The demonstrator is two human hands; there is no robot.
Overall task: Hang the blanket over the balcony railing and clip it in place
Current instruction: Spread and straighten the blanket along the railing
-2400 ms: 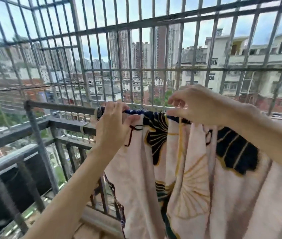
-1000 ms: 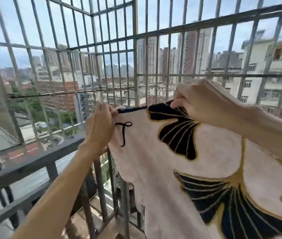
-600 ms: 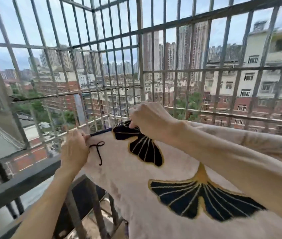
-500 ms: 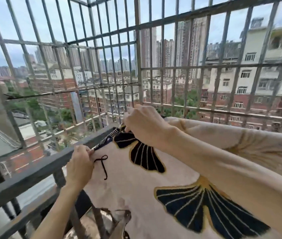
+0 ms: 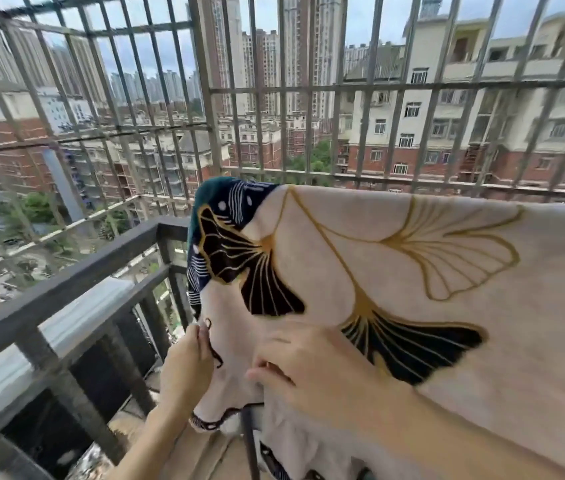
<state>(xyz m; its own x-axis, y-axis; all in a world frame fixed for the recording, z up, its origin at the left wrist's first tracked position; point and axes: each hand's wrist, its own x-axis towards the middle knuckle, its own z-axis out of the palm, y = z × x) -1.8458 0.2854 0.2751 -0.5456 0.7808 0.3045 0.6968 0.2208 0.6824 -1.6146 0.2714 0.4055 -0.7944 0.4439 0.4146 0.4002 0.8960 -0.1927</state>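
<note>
**Both your hands grip the blanket below the balcony rail**

Your blanket, cream with gold-outlined and black ginkgo leaves, hangs draped over the top of the railing. It starts at the railing's corner post and runs off the right edge of the view, with its dark blue reverse side folded over at that corner. The bar beneath the cloth is hidden.

Your left hand comes up from the bottom edge on a bare forearm, wrist straight and knuckles turned outward. Its thumb and fingers are closed together on the blanket's left hem, pinching the cloth well below the rail's corner. A thin black cord loop sewn to the hem lies against those fingers.

Your right hand reaches in from the lower right, the forearm lying across the face of the blanket and the back of the hand turned up. Its fingers are curled down into the fabric, gathering a fold of it just beside your left hand. The two hands sit close without touching.

Beyond the rail stands a tall metal grille, and through its bars rise red-brick and pale apartment blocks under a cloudy sky
</note>
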